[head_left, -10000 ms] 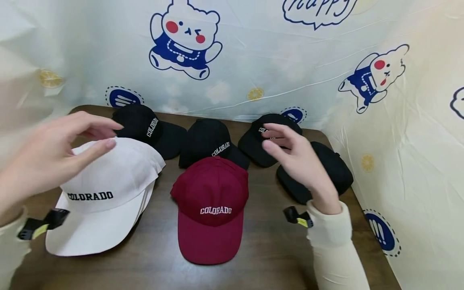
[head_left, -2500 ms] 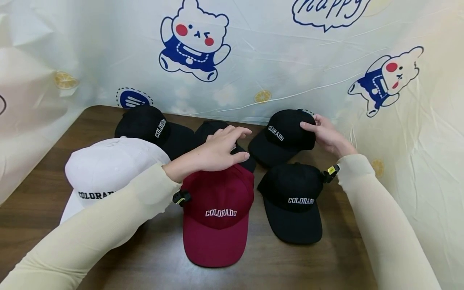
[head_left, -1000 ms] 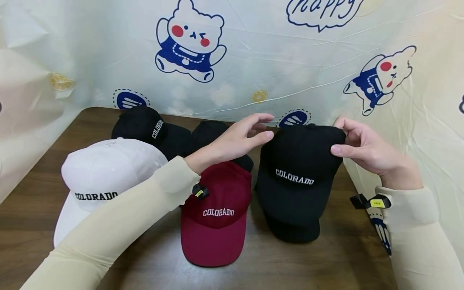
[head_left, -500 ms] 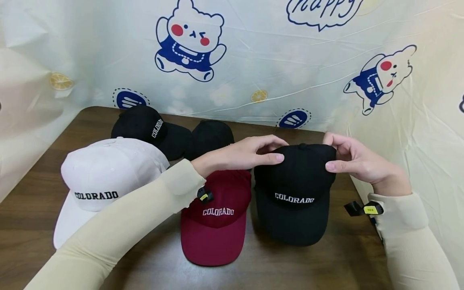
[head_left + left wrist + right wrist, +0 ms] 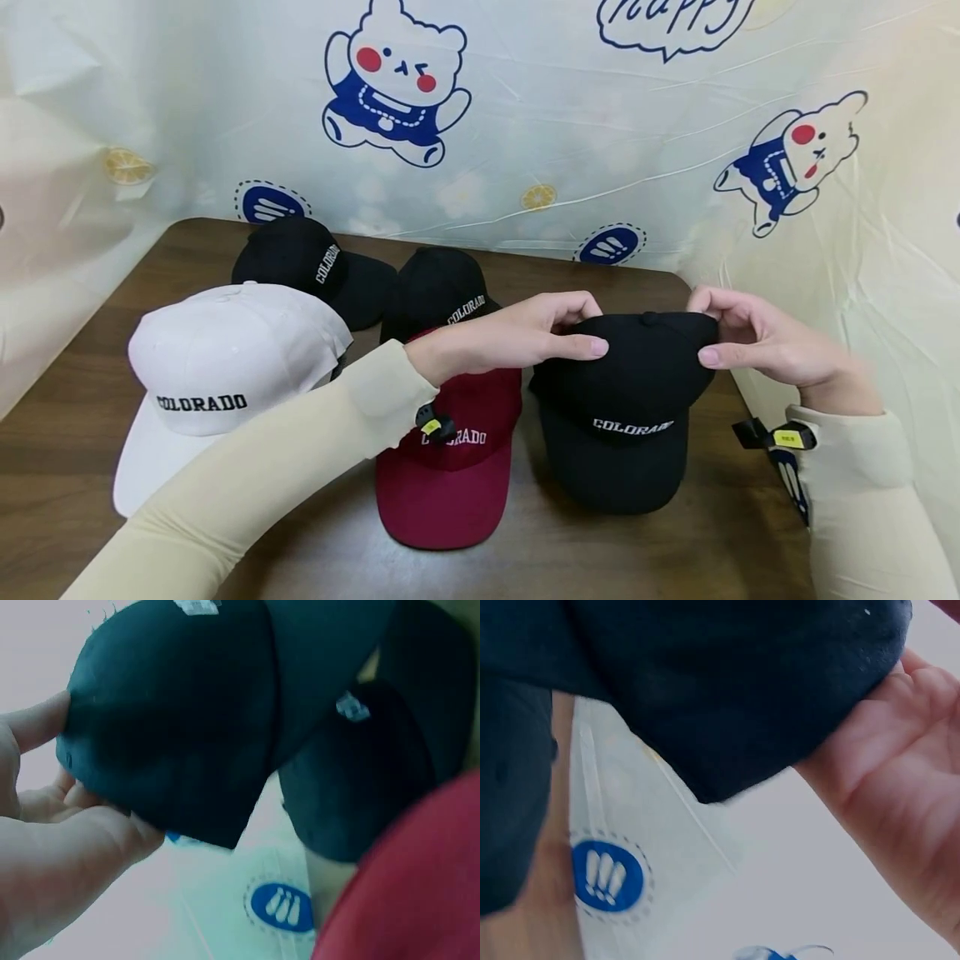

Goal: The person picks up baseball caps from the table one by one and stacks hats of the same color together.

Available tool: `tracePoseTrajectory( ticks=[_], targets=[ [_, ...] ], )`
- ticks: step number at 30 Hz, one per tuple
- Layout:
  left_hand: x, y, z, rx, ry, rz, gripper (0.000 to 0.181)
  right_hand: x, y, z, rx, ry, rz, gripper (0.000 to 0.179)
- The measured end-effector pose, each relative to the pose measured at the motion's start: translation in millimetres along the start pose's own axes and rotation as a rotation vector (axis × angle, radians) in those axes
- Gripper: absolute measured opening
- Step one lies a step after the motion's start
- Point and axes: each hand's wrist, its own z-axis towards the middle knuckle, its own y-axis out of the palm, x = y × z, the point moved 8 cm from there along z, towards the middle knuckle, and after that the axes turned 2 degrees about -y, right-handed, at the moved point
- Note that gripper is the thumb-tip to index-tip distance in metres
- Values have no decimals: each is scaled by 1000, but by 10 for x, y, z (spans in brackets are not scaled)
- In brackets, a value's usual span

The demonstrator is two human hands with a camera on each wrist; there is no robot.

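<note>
Both hands hold a black baseball cap with white COLORADO lettering, at the right of the table. My left hand pinches the left side of its crown, thumb in front and fingers behind. At the opposite side my right hand grips the crown edge the same way. Under the held cap is a second black cap, seen in the left wrist view and mostly hidden in the head view. Whether the two touch I cannot tell. A maroon cap lies just left, partly behind my left wrist.
White caps sit stacked at the left, behind my left sleeve. Two more black caps, one at back left and one at back middle, lie on the brown table. Printed sheeting hangs behind and at the sides.
My right hand has brought the black cap from the back right forward over the other black cap. My left hand has moved right and taken hold of it too.
</note>
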Motion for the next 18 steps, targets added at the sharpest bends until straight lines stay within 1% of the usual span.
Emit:
tracePoseTrajectory(
  ticks=[5,9,13,15,18],
  targets=[
    [66,113,13,32,0,-84,15,-27,-57,-123,31,108,-207,40],
    [49,170,47,75,-40,-129,17,-24,-114,-222,68,171,-330,40],
    [-14,214,95,116,-94,-162,19,31,-175,-326,103,200,-371,40],
    [-54,238,122,133,-121,-185,19,74,-201,-371,113,199,-373,40],
    [-122,267,157,160,-163,-230,19,176,-233,-407,109,211,-347,39]
  ],
)
